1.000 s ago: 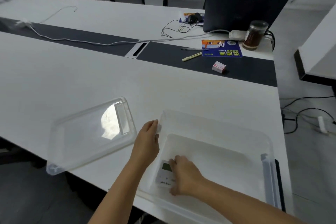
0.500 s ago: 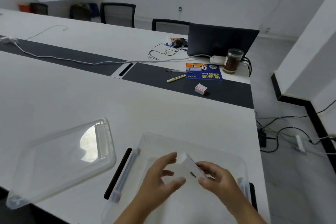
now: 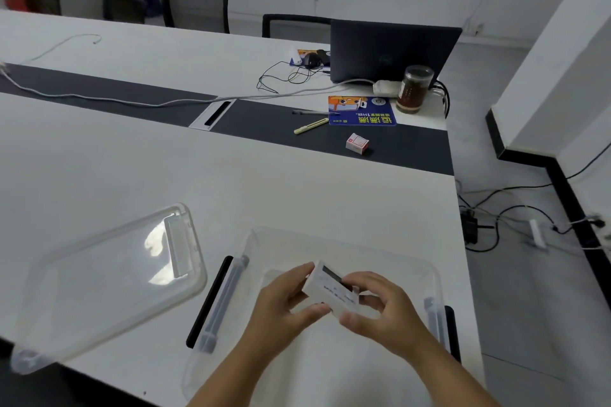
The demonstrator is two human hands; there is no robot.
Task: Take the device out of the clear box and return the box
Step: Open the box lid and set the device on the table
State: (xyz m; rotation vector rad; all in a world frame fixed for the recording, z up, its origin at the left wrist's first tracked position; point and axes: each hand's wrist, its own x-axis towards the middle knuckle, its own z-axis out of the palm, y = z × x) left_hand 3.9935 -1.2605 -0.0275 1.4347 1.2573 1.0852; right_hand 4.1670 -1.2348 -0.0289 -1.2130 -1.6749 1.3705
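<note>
White counter fills a plain office room, seen from a head-worn camera. Nearest the viewer, at 6 o'clock, two bare hands hold a small white device above the open clear box. Left hand pinches the device's near-left end between thumb and fingers; right hand grips its right end, fingers curled around it. The device is tilted, its dark screen facing up and away, clear of the box floor. The box sits at the counter's near edge, a latch handle on each short side. At 9 o'clock from the box lies its clear lid, flat on the counter, its near-left corner overhanging the edge. Farther off, at 12 o'clock, a dark strip crosses the counter, carrying a small red-and-white carton, a pale pen and a blue booklet. Beyond them, at 1 o'clock, stand a brown-filled jar and a dark laptop, with black chairs along the back wall.
</note>
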